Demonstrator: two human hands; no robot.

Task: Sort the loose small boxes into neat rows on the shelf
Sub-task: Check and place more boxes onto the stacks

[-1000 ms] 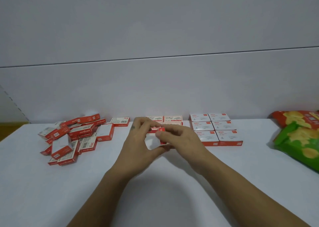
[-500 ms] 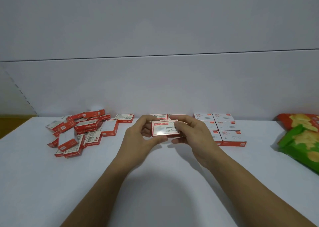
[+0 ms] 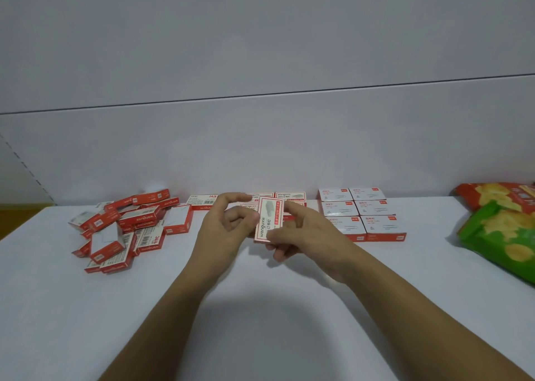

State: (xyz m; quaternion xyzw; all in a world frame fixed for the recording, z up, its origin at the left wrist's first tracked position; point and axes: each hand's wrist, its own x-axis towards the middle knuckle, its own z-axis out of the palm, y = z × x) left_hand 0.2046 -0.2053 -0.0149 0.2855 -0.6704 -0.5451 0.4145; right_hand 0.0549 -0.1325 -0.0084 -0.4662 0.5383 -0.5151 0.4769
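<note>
1. The box [image 3: 267,220] is in the air above the middle of the shelf [image 3: 260,308]. It stands on end with its printed face toward the camera, just in front of the rows [image 3: 289,196] at the back edge.
2. The right hand [image 3: 307,233] grips it, with fingers behind its right edge and the thumb at its lower end. The left hand [image 3: 228,224] has curled fingers against its left edge. I cannot tell whether they pinch it or merely touch it.
3. The hold looks light, on the edges and one end only. If one hand lets go mid-turn, the box could slip, drop onto the rows and knock them askew.
4. Set down on end as it now stands, it would not match the flat boxes in the rows. It likely needs laying flat with the print facing the same way.
5. A right forearm swinging outward could nudge the block [image 3: 362,215] of white-topped boxes, which sits two wide near the back edge.
6. The pile [image 3: 124,227] of loose boxes lies toward the back left corner, apart from the hands, so much sorting remains.
7. A stray box [image 3: 202,201] lies flat at the back edge between the pile and the rows.
8. Snack bags [image 3: 498,230] lie at the right edge, limiting room beyond the block.
9. The hands hide the front of the rows, so the free slot cannot be seen.
</note>
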